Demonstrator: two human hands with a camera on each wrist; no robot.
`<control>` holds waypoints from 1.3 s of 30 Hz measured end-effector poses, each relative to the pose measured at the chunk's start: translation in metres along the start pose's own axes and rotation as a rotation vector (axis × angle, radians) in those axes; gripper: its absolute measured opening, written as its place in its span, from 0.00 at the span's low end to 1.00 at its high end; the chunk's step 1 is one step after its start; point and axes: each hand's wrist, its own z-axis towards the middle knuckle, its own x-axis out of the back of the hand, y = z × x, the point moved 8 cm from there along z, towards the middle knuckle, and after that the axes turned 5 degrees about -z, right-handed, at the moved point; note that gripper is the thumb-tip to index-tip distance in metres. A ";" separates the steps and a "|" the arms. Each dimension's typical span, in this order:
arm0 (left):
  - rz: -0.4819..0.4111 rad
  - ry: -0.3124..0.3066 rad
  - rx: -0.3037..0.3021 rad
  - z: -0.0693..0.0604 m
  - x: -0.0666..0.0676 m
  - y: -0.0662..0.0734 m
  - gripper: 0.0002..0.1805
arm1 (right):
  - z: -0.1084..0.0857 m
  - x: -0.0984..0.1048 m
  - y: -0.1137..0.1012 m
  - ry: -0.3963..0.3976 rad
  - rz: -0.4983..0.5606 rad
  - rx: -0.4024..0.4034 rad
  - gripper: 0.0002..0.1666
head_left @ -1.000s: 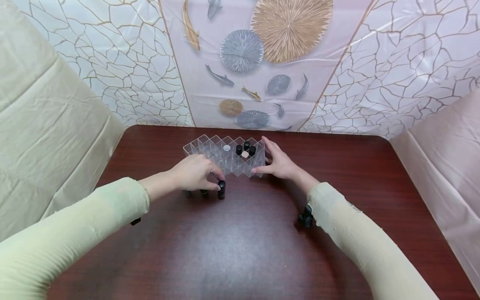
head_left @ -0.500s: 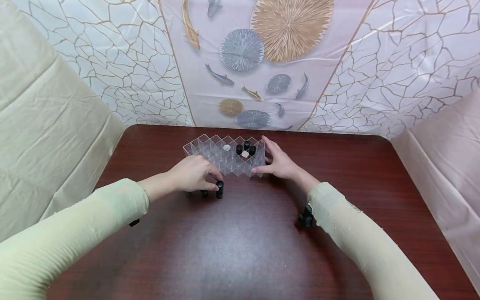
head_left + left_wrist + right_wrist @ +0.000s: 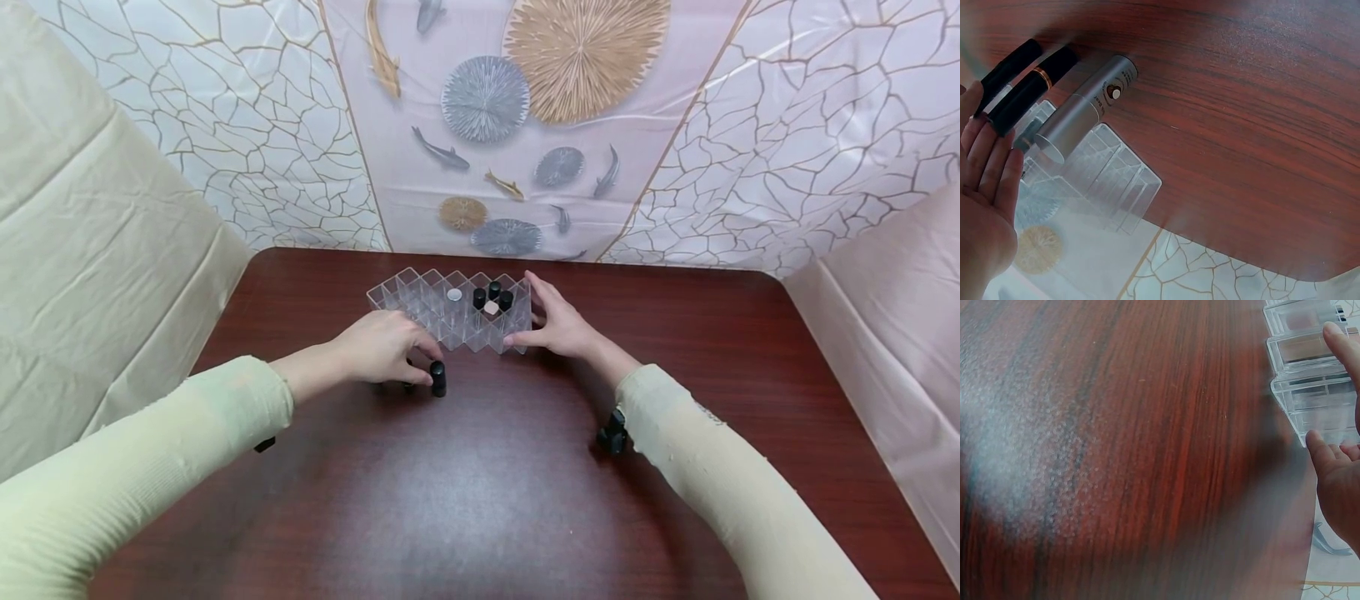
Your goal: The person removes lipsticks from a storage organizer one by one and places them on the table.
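Observation:
My left hand (image 3: 386, 348) pinches an upright black lipstick tube (image 3: 438, 380) between thumb and fingers, low over the table. In the left wrist view, a black tube with a gold band (image 3: 1035, 90) and a silver-grey tube with a printed label (image 3: 1088, 109) stand in a row beside it; in the head view the hand mostly hides them. Just behind is a clear plastic lipstick organizer (image 3: 476, 337) with diamond-shaped slots. Several black-capped tubes (image 3: 479, 297), a pink-topped one (image 3: 491, 308) and a white-topped one (image 3: 454, 295) sit in it. My right hand (image 3: 558, 325) grips its right end, thumb in front.
The dark red-brown table (image 3: 480, 492) carries everything. Patterned cloth (image 3: 300, 125) hangs behind its far edge, with pale fabric walls at both sides. A black device (image 3: 613, 433) is at my right wrist.
My left hand has shifted slightly left, and the black lipstick tube has moved left with it, closer to the other standing tubes. My right hand stays on the organizer.

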 end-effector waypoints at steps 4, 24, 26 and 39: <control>0.000 -0.001 -0.009 0.000 0.003 0.001 0.17 | 0.000 0.000 0.001 0.001 -0.002 0.005 0.73; 0.010 0.040 0.010 0.018 0.056 0.005 0.27 | 0.000 0.001 0.005 0.006 0.008 0.005 0.73; 0.012 0.047 0.005 0.021 0.060 0.004 0.27 | 0.001 0.001 0.007 0.006 0.008 0.001 0.73; 0.006 0.052 0.072 0.043 0.069 -0.015 0.30 | 0.000 0.000 0.004 0.009 0.027 0.016 0.72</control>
